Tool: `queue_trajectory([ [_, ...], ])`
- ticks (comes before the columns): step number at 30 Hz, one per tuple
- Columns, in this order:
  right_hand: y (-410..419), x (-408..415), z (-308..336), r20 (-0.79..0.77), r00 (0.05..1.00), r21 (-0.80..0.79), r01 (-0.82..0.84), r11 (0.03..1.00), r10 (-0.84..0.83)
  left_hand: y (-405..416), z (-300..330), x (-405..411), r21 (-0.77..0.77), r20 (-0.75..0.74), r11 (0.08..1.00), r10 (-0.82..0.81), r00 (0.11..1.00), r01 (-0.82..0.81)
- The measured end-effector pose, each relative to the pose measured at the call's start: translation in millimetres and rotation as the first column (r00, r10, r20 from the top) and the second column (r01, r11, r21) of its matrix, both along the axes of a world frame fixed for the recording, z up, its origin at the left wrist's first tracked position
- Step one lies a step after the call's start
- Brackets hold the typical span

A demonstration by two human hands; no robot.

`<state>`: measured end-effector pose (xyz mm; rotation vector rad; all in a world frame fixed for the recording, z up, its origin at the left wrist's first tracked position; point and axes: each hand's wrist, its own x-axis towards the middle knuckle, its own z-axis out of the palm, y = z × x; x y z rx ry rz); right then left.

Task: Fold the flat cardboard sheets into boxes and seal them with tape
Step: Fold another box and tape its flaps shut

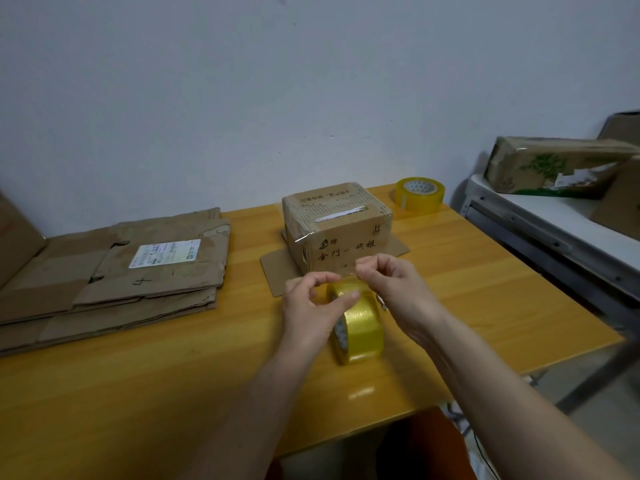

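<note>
Left hand (308,306) holds tape roll (358,323); right hand (388,282) pinches its end

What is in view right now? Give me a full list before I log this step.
folded box: 1, brown, printed text, middle of the table, bottom flaps spread flat under it
tape roll in hands: 1, yellowish clear, near the table's front edge
spare tape roll: 1, yellowish clear, far right corner of the table
flat cardboard sheets: a stack, count unclear, brown, left side of the table, white label on top
table: 1, orange wood grain
side shelf: 1, white and grey, to the right
box with green print: 1, brown, on the side shelf
left hand: grips the tape roll
right hand: pinches the tape's end at the roll's top
</note>
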<state>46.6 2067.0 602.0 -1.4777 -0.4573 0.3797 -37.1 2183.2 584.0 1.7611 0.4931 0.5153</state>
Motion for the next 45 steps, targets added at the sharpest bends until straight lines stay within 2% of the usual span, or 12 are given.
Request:
queue_trajectory([
  [4,3.3,-2.6,-0.7,0.041,0.999,-0.059,0.013,0.998,-0.011,0.8,6.7,-3.1,0.033,0.119,0.999,0.0,0.993,-0.004],
  [10,8.5,-4.0,1.1,0.047,0.997,-0.083,0.065,0.994,-0.061,-5.5,4.5,-6.9,0.229,0.183,0.973,-0.021,0.983,-0.021],
  [17,6.6,-5.5,3.0,0.153,0.986,-0.162,0.091,0.983,-0.066,-5.7,6.5,-3.9,0.214,0.151,0.975,0.031,0.988,-0.063],
  [25,5.4,-5.4,6.2,0.327,0.941,-0.26,0.183,0.948,-0.092,-5.2,3.0,-0.9,0.323,0.132,0.934,0.114,0.985,-0.151],
  [28,-0.1,2.1,11.2,0.163,0.982,-0.083,0.107,0.991,-0.092,-0.9,2.4,-0.7,0.295,0.113,0.943,0.123,0.986,-0.151],
  [29,-2.9,3.7,12.5,0.18,0.98,-0.062,0.103,0.993,-0.09,0.6,2.1,-0.7,0.276,0.101,0.95,0.121,0.988,-0.144],
  [32,-6.9,0.3,12.3,0.488,0.869,-0.132,0.162,0.978,-0.078,1.7,1.0,0.2,0.21,0.09,0.969,0.11,0.99,-0.127],
  [34,-4.8,-3.5,9.2,0.552,0.834,-0.206,0.153,0.967,-0.015,-0.7,0.8,1.1,0.194,0.105,0.974,0.094,0.99,-0.113],
  [36,-2.2,-5.1,6.0,0.562,0.822,-0.377,0.161,0.912,0.088,-2.2,0.5,1.0,0.194,0.111,0.976,0.077,0.991,-0.098],
  [38,-4.2,-3.4,7.4,0.541,0.834,-0.459,0.182,0.87,0.111,-1.9,0.3,0.4,0.188,0.108,0.978,0.069,0.992,-0.089],
  [41,-9.8,-2.0,10.4,0.483,0.871,-0.406,0.126,0.905,0.095,-2.2,2.5,1.5,0.151,0.083,0.986,0.064,0.994,-0.076],
  [45,-16.8,-3.7,7.0,0.363,0.932,-0.35,0.14,0.926,-0.004,-6.8,10.2,13.4,0.058,0.083,0.993,0.095,0.992,-0.1],
])
